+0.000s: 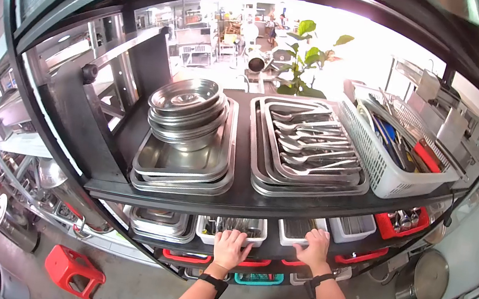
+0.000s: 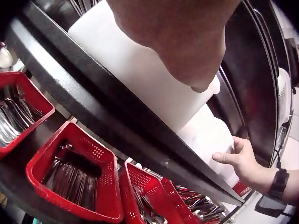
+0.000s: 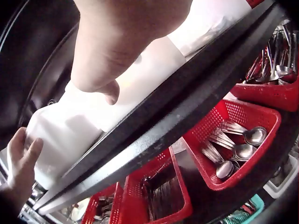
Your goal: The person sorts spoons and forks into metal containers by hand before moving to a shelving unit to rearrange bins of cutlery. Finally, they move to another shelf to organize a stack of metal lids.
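Note:
My left hand (image 1: 230,249) holds the front of a white plastic bin (image 1: 207,238) full of cutlery on the shelf below the top one, its fingers over the rim. Farther right, my right hand (image 1: 316,248) grips the front of a second white bin (image 1: 284,236) with upright cutlery inside. The left wrist view shows the right hand's thumb along the outside of its white bin (image 2: 210,133). From the right wrist, the left hand (image 3: 22,161) appears with thumb and fingers spread about its bin (image 3: 58,140); the right hand's fingertips are mostly hidden there.
Stacked steel bowls (image 1: 187,100), a tray of spoons (image 1: 317,138) and a white basket of utensils (image 1: 400,176) stand on the top shelf. Red baskets of cutlery (image 2: 112,186) sit below the black shelf edge (image 2: 93,88). A red stool (image 1: 73,270) stands on the floor at left.

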`<state>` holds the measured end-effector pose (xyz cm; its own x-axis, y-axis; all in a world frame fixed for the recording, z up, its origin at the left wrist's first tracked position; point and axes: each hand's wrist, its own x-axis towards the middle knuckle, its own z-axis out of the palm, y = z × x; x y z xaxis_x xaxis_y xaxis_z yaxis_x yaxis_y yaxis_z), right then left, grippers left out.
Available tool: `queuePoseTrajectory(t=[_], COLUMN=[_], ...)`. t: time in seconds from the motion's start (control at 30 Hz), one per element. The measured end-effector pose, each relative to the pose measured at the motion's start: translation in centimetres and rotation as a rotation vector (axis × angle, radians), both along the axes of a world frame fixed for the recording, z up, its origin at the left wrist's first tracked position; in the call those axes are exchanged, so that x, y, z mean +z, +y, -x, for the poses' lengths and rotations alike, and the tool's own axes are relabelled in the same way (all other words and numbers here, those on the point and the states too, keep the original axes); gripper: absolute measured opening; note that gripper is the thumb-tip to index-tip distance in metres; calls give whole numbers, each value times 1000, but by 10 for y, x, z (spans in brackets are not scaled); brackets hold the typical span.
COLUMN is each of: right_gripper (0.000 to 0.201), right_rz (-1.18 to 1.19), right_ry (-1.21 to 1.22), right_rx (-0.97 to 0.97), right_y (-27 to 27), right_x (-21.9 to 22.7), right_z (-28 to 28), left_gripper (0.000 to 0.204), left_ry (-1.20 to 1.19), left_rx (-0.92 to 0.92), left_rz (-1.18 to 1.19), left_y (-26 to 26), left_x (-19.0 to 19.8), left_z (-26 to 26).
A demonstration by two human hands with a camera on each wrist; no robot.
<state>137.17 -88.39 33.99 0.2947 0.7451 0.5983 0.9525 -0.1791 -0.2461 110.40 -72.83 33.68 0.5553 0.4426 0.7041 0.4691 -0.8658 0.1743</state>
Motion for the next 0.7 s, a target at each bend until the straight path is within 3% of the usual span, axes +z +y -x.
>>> queuePoseTrajectory(t=[0.43,0.5,0.6,0.7], right_gripper=[33,36,61,58], right_rz=[11,113,103,-32], right_ry=[47,68,-37,-119], right_rx=[44,33,107,131], right_y=[-9,-16,-28,-54], right_x=[11,13,13,12], right_z=[1,2,0,-9], left_gripper=[44,46,45,42], left_ry=[2,-50,-59,-73], left_rx=[19,11,13,34], left_rz=[52,12,16,-27], left_y=[0,0,-6,-32], left_x=[-3,-3,-3,7], left_z=[-1,-1,6,0])
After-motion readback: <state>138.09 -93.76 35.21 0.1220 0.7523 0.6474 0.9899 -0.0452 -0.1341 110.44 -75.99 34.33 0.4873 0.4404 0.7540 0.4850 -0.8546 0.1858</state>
